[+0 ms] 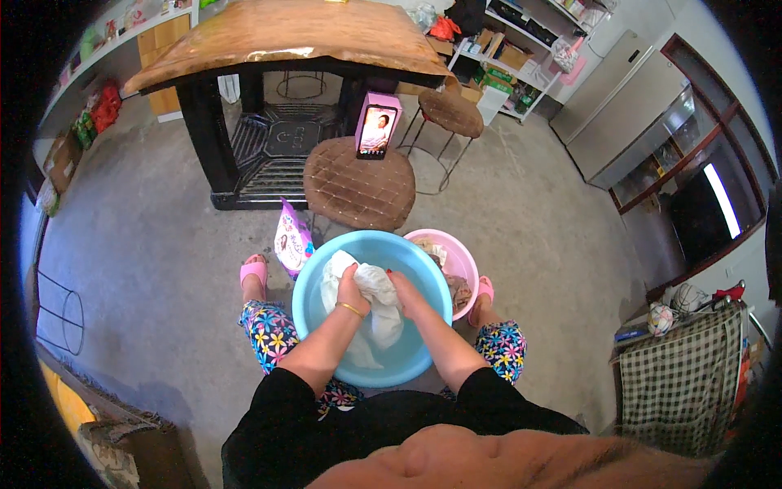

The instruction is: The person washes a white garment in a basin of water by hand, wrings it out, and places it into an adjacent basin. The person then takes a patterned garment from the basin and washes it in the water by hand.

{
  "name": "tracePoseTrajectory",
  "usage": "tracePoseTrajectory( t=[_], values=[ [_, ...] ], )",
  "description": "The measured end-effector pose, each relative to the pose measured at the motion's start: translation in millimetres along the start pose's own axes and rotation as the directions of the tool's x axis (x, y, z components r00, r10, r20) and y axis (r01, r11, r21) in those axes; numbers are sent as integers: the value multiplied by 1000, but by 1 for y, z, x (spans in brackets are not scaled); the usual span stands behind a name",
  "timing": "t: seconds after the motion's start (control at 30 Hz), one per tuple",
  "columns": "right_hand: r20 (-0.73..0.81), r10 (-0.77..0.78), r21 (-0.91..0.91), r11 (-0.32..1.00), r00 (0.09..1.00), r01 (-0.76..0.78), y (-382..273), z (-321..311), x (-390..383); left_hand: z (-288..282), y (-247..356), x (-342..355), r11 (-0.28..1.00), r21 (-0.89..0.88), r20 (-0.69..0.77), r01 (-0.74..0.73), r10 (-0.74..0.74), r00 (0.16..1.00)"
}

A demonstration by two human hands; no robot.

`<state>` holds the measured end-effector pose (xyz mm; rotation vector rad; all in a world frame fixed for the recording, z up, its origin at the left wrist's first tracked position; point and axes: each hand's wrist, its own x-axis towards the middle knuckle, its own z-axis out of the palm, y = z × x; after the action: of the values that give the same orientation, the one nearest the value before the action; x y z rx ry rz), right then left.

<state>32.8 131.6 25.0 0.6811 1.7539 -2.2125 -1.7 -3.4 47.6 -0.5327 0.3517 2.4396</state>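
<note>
Between my knees stands a light blue basin (301, 314) with water in it. A white cloth (383, 326), perhaps a garment, is bunched up over the basin, and its lower part trails into the water. My left hand (352, 291) is closed round the cloth, a gold bangle at its wrist. On the cloth's other side my right hand (401, 292) grips it too, the fingers partly hidden by the fabric. Both hands are close together near the basin's middle. A pink basin (464, 259) holding brownish and pale cloths touches the blue one at the right.
A purple and white packet (292, 240) leans by the blue basin's left rim. Just ahead is a brown padded stool (358, 183) with a lit phone (378, 132) propped on it. Beyond stand a wooden-topped table (293, 37) and another stool (450, 114). My feet in pink slippers flank the basins.
</note>
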Motion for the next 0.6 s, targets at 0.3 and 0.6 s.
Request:
tracePoseTrajectory(
  t=[0.3,0.6],
  values=[
    [-9,-447,-950,283,894,132,33,19,27,-67,-4,48,999,14,-143,-51,52,988],
    [-250,-358,-357,898,900,258,18,13,19,-7,-7,-1,999,36,-142,36,-30,989]
  ],
)
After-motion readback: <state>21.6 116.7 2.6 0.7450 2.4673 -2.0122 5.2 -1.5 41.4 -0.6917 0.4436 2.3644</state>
